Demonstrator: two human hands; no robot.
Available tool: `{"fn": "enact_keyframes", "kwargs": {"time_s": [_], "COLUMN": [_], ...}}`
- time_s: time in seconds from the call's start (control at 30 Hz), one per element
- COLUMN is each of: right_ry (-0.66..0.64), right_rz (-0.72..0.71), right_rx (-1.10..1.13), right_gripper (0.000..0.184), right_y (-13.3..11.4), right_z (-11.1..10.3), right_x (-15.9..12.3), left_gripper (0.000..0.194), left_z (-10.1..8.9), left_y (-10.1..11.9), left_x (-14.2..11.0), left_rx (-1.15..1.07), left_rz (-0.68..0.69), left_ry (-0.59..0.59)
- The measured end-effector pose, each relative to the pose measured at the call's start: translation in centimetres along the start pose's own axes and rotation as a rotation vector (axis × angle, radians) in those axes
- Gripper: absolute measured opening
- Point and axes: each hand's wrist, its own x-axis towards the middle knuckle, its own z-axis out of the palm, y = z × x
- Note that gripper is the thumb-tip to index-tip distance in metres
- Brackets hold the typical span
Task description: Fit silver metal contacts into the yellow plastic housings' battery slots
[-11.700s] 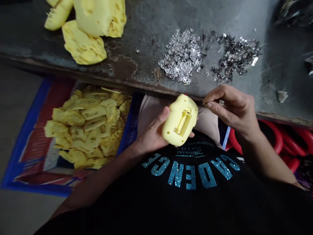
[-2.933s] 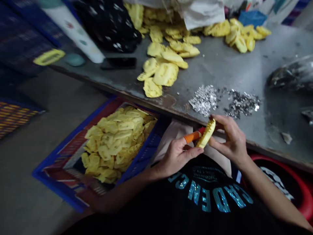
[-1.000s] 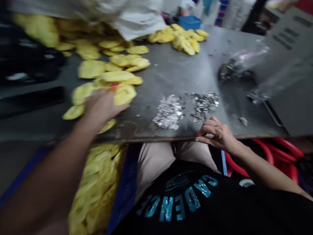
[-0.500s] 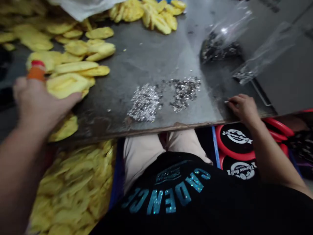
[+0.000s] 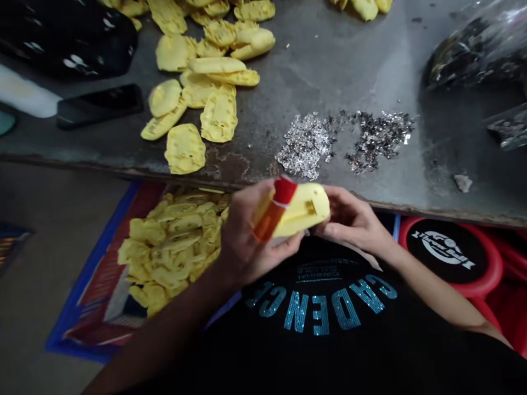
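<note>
My left hand (image 5: 251,236) is closed around an orange tube with a red cap (image 5: 274,208) and also grips a yellow plastic shell (image 5: 307,207). The shell is held over my lap, just off the table's front edge, its inner side with small moulded posts facing up. At the shell's right end, my right hand (image 5: 356,222) has its thumb and fingers curled round the tip; some fingertips are hidden. Beyond the hands lie a pile of small silvery metal pieces (image 5: 304,145) and a darker pile of metal pieces (image 5: 381,137).
More yellow shells (image 5: 220,112) lie on the grey table (image 5: 313,71). Below its edge, a blue-rimmed box (image 5: 93,285) holds many shells. Clear bags of metal bits (image 5: 465,60) are at right, above a whitish lump (image 5: 463,182). Red-rimmed black discs (image 5: 444,255) sit below right.
My left hand has come from the shells on the left to my lap, bringing one shell with the tube. My right hand has left the whitish lump and met the shell. The view has shifted left.
</note>
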Motion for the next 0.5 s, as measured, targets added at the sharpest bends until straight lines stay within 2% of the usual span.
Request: {"fn": "enact_keyframes", "kwargs": {"time_s": [0.07, 0.1, 0.13, 0.23, 0.3, 0.43, 0.5], "right_ry": [-0.036, -0.081, -0.146, -0.37, -0.436, -0.455, -0.468], "right_rz": [0.075, 0.107, 0.13, 0.15, 0.155, 0.178, 0.119], "right_rx": [0.062, 0.04, 0.0, -0.128, -0.156, -0.224, -0.338], "right_gripper": [0.053, 0.043, 0.036, 0.026, 0.024, 0.027, 0.031], "right_y": [0.8, 0.8, 0.7, -0.3, -1.0, -2.4, -3.4], "right_z": [0.9, 0.9, 0.6, -0.1, -0.2, -0.2, -0.7], "right_x": [0.9, 1.2, 1.4, 2.3, 2.8, 3.9, 5.4], "left_gripper": [0.089, 0.089, 0.085, 0.063, 0.063, 0.087, 0.093], "left_z": [0.4, 0.1, -0.4, -2.0, -2.2, -0.6, 0.1], "left_y": [-1.8, -2.6, -3.4, -5.4, -6.5, -7.6, -7.5], "left_x": [-2.7, -3.5, -3.9, -3.7, -3.0, -1.7, -1.6], "left_rx": [0.206, 0.22, 0.158, -0.372, -0.651, -0.844, -0.917], "left_rz": [0.235, 0.251, 0.191, -0.265, -0.459, -0.494, -0.503], "left_ry": [0.038, 0.028, -0.037, -0.38, -0.534, -0.595, -0.605]}}
